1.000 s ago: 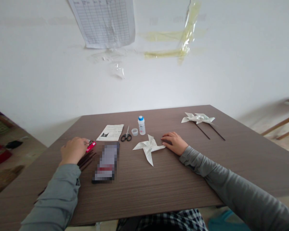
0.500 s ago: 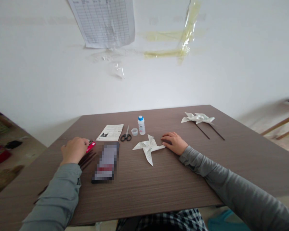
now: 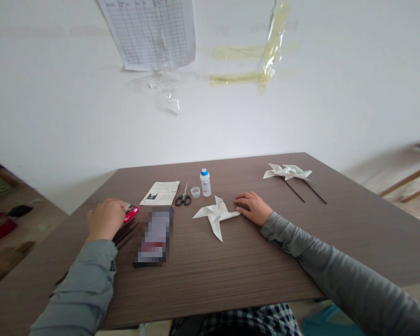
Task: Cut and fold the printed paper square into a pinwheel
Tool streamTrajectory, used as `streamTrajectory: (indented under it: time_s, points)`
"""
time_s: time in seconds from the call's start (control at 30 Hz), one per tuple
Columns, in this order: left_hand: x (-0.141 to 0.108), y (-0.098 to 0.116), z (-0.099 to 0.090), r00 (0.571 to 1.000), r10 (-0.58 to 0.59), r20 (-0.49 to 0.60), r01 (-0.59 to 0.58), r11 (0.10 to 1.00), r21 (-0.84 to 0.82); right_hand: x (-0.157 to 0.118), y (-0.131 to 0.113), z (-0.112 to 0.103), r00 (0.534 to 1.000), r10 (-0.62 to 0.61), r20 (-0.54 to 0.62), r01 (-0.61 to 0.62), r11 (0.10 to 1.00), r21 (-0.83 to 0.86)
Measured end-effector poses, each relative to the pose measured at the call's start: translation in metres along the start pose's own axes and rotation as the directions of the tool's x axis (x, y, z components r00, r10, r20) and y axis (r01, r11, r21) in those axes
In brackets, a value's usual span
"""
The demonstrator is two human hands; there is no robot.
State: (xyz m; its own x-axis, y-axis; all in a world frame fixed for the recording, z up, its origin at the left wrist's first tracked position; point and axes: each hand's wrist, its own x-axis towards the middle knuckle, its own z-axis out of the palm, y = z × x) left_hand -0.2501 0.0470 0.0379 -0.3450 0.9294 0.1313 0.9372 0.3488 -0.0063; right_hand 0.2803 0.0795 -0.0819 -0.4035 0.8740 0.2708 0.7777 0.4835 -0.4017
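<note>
My left hand (image 3: 105, 219) is at the left, curled over the near side of a small red box (image 3: 131, 214). Its fingertips are hidden behind the back of the hand, so whatever they grip does not show. Beneath and beside that wrist lie several thin dark sticks (image 3: 126, 235). My right hand (image 3: 255, 208) rests on the table with fingers stretched out, its thumb at the right tip of a folded paper pinwheel (image 3: 215, 216). The pinwheel, made of printed paper, lies flat and has no stick on it.
A phone (image 3: 154, 235) with a blurred screen lies between the left hand and the pinwheel. Behind it are a printed paper (image 3: 160, 193), black-handled scissors (image 3: 183, 199), a small clear cup (image 3: 195, 192) and a blue-capped bottle (image 3: 205, 183). Pinwheels on sticks (image 3: 296, 172) lie at back right.
My left hand has shifted very slightly left beside the red box. The right hand and the pinwheel have stayed in place.
</note>
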Motion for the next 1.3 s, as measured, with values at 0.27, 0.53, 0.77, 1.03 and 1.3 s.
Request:
streamTrajectory:
  time_s: [0.27,0.53,0.77,1.03,1.3]
  points:
    - [0.002,0.023,0.003,0.99,0.097,-0.099,-0.116,0.972,-0.204,0.002,0.003,0.002,0.999,-0.017,-0.036,0.018,1.0,0.02]
    - [-0.019,0.078,0.004,0.937,0.281,-0.206,-0.335,0.893,-0.302,0.002,0.008,0.006,0.996,-0.05,-0.076,0.054,0.997,0.049]
    - [-0.05,0.137,0.007,0.874,0.405,-0.268,-0.484,0.766,-0.423,0.003,0.012,0.015,0.977,-0.087,-0.194,0.112,0.986,0.12]
    - [-0.084,0.189,0.031,0.863,0.465,-0.198,-0.496,0.704,-0.509,0.003,0.0,0.015,0.938,-0.156,-0.311,0.229,0.949,0.216]
    - [-0.095,0.204,0.052,0.857,0.466,-0.221,-0.502,0.655,-0.565,0.009,-0.027,0.021,0.874,-0.223,-0.432,0.361,0.893,0.269]
